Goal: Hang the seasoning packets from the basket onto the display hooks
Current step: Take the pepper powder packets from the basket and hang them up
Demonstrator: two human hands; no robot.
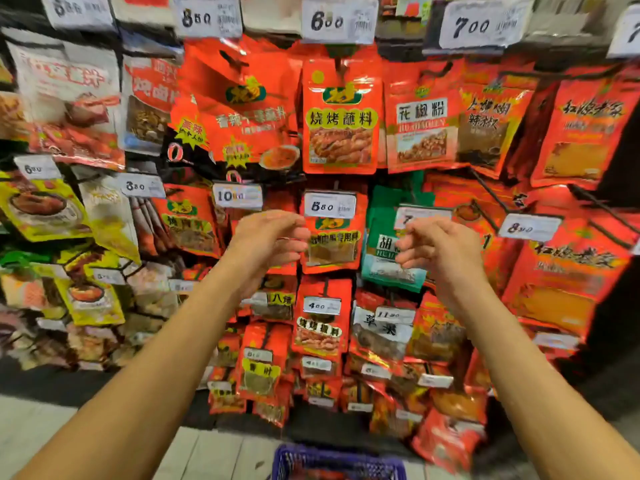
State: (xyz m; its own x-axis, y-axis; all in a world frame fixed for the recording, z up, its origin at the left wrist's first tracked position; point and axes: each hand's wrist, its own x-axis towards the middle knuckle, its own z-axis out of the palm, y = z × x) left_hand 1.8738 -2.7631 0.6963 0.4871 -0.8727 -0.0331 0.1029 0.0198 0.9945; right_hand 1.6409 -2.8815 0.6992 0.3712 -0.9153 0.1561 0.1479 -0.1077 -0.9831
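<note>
Head view: both hands, left [268, 242] and right [434, 245], are raised loosely curled and grasping nothing before the hooked packets [330, 237], so the next packet should be taken from the basket [337, 462], near and below, its hole lined to a hook.

head-worn view, facing forward, close to packet display [339, 133], basket [337, 462] below
</note>
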